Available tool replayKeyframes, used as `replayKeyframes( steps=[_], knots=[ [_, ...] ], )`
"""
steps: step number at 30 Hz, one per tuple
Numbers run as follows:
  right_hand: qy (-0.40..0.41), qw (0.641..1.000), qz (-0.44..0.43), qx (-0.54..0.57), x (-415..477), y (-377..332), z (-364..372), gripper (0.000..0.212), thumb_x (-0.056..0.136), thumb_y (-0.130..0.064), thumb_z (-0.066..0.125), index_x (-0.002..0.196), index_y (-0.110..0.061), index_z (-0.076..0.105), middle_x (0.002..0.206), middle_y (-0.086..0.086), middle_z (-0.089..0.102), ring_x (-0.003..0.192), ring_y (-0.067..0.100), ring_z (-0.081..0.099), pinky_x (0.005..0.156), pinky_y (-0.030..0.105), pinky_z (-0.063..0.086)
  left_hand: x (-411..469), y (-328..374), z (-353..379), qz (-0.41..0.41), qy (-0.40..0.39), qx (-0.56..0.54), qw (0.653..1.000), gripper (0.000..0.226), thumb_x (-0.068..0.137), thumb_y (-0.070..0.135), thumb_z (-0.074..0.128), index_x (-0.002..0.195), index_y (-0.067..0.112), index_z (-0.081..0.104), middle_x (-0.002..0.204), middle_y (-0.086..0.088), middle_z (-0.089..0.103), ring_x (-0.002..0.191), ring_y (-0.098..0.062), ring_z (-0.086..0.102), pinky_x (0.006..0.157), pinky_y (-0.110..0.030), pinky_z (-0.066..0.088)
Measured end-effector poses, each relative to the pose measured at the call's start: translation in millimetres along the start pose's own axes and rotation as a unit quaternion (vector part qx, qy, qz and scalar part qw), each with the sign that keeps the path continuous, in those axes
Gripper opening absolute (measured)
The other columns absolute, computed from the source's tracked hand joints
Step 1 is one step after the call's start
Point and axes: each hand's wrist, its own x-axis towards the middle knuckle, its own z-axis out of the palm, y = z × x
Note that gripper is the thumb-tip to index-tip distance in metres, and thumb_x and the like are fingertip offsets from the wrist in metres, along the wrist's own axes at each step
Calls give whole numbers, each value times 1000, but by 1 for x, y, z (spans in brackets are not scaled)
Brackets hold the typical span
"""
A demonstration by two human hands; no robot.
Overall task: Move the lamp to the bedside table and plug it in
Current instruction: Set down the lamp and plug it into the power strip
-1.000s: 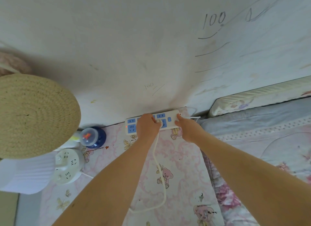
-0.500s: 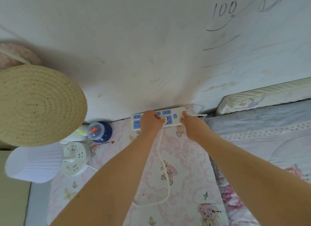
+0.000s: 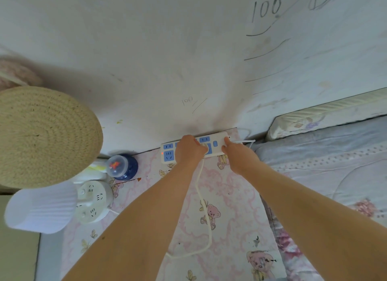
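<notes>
A white power strip (image 3: 167,153) with blue sockets lies against the wall at the back of the bedside table (image 3: 230,197), its red light on. My left hand (image 3: 189,149) is closed on the lamp's white plug (image 3: 206,148), which sits at a socket in the middle of the strip. My right hand (image 3: 236,153) grips the strip's right end. The white cord (image 3: 204,207) runs from the plug toward me in a loop. The lamp (image 3: 41,209), with a white ribbed shade and a round white base (image 3: 94,201) bearing sockets, stands at the table's left edge.
A straw hat (image 3: 41,134) hangs over the left side. A dark blue bottle (image 3: 123,165) with a clear cap stands by the wall behind the lamp. The bed (image 3: 335,165) with a grey quilt lies to the right. The table top is covered in pink bear-patterned paper.
Both hands have stayed on the power strip, the left on the plug. The view has drifted slightly, so everything sits a little higher and further right in the frame.
</notes>
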Motion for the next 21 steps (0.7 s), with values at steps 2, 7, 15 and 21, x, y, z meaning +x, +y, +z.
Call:
replayKeyframes(
  steps=[2, 7, 15, 21],
  knots=[
    [-2, 1000, -4, -4, 1, 1, 0, 55, 86, 4, 41, 139, -10, 35, 160, 4, 4, 113, 28, 51, 82, 35, 50, 1, 1, 1, -1, -5, 0, 1000, 22, 76, 22, 68, 70, 16, 48, 78, -6, 67, 80, -29, 71, 69, -34, 55],
    [-7, 1000, -9, 8, 3, 3, 1, 57, 85, 6, 42, 139, -10, 35, 160, 4, 3, 112, 29, 52, 78, 33, 47, 4, 3, 8, -30, -17, -17, 999, 29, 71, 18, 71, 59, 18, 44, 67, -3, 62, 76, -30, 72, 70, -34, 56],
    [-2, 1000, -1, 30, 2, 4, 3, 58, 84, 7, 42, 139, -11, 36, 159, 2, 8, 109, 28, 53, 70, 31, 44, 8, 4, 10, -54, -44, -60, 996, 36, 69, 14, 75, 54, 15, 43, 55, -3, 53, 67, -31, 67, 74, -44, 61],
    [-17, 999, 14, 42, 4, 4, 3, 64, 85, 6, 42, 144, -14, 27, 157, 0, 18, 112, 26, 50, 76, 35, 49, 11, 0, 10, -97, -62, -113, 987, 38, 70, 13, 75, 49, 14, 44, 48, -7, 48, 42, -21, 45, 60, -32, 45]
  ],
)
